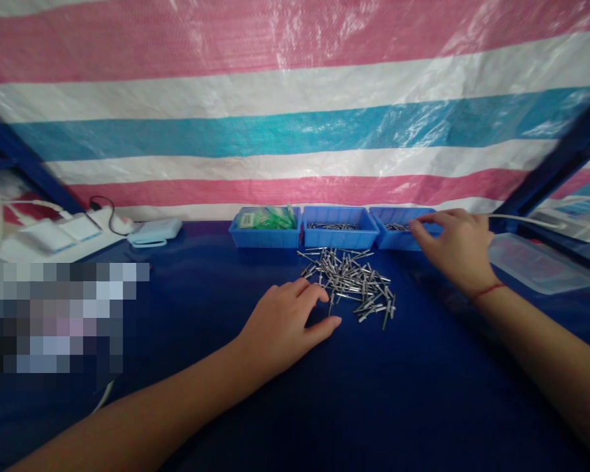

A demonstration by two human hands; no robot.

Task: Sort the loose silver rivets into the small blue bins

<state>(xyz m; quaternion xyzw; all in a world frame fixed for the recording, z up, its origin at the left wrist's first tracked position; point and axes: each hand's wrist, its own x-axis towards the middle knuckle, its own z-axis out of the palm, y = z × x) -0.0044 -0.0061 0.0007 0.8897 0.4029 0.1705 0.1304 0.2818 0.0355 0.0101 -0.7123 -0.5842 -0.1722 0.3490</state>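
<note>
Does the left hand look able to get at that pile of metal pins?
Probably yes: the left hand is close beside the pile of metal pins, its grasp open toward them, and nothing visible blocks the way.

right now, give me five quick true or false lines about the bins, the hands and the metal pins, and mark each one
1. Three blue bins stand in a row toward the back of the table. True.
2. The left hand is at the left side of a pile of metal pins. True.
3. The leftmost bin has a hand at it. False: the right hand is at the rightmost bin.
4. Green packets lie in the leftmost bin. True.
5. A band is worn on the left wrist. False: the red band is on the right wrist.
</note>
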